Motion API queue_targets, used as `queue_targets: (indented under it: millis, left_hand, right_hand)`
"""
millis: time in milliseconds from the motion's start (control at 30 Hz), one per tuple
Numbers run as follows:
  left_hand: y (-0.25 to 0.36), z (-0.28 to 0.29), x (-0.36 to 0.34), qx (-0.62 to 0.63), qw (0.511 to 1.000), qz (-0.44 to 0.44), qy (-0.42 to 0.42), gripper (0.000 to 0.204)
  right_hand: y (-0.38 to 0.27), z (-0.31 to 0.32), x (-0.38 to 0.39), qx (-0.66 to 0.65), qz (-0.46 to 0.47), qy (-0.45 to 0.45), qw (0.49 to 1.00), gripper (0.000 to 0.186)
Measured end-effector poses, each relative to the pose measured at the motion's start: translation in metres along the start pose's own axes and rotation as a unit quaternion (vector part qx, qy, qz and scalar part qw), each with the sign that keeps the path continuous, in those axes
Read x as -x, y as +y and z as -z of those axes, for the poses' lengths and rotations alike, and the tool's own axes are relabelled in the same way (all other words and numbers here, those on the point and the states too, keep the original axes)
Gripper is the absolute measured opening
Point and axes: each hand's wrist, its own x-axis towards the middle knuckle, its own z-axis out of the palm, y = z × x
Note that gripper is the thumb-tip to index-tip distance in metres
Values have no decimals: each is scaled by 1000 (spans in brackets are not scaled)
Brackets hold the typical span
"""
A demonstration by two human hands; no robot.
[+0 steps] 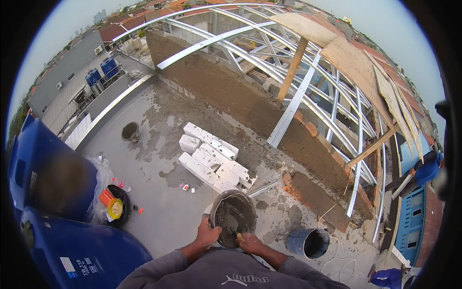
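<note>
Two-handed work at a mortar bucket. The left hand (208,234) clasped the near-left rim of the bucket (247,208); the right hand (250,243) was closed around the pale handle of a tool (239,237), whose working end could not be made out against the mortar (228,217). The step in hand was judged to be stirring or scooping. Done well, it called for a firm left-hand hold against tipping and a low, sweeping right-hand stroke along the bottom and up the sides, so that stiff mix was worked in and little spilled. Too hard a push near the rim would have risked a tilt. Relative to the grip, the bucket lay between the hands and just ahead of them; its base was hidden, so its support could not be told. The mortar lay inside, right of the left hand. The blocks (214,156) lay beyond, ahead and slightly left; the drum (295,242) stood apart, right of the right hand.
</note>
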Motion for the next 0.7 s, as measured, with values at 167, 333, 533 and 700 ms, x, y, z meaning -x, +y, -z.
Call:
queue_targets:
  millis: [167,333,533,700]
  left_hand:
    - [-10,28,16,110,987,58,99,46]
    - [-37,13,33,219,958,44,182,44]
    - [-54,-22,58,188,956,37,220,56]
    - [-60,-25,82,301,932,34,200,58]
  right_hand:
    - [-73,88,1,332,101,-24,938,26]
    - [-73,108,-36,441,125,79,885,23]
    - [-12,84,-76,386,184,-156,890,24]
    - [2,60,-59,224,12,-261,939,37]
